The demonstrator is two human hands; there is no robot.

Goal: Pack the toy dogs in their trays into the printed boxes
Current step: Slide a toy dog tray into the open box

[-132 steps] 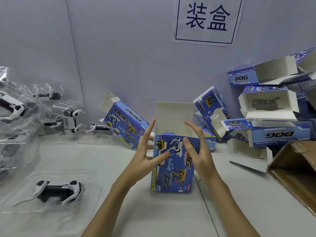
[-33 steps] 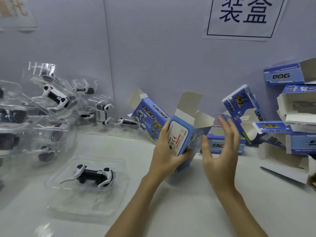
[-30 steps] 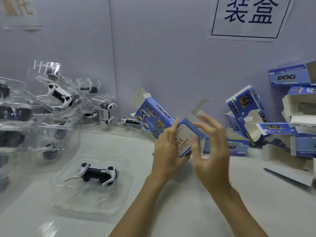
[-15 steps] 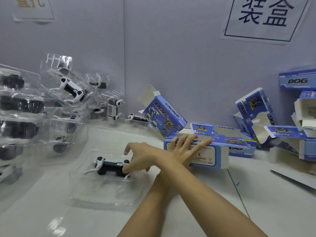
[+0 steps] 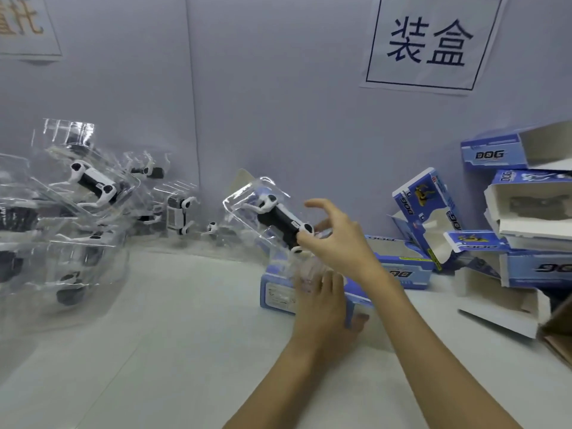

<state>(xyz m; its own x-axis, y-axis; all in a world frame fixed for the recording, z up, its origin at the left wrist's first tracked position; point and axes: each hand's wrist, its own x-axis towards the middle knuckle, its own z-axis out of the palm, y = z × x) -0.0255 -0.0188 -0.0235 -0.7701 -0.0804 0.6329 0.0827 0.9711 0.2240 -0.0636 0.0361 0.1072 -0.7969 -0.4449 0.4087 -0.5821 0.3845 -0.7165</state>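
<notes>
Holding a trayed toy dog (image 5: 280,219), right hand (image 5: 335,239) hovers over box (image 5: 278,292).

Black-white toy dog (image 5: 283,221); blue printed box (image 5: 278,292), seemingly white inside

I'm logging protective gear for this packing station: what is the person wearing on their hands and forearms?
Nothing that shows. The left hand and right hand are bare, with no gloves, rings, watch or wristbands visible. Both forearms are uncovered to the picture's lower edge; no sleeve comes into view.
</notes>
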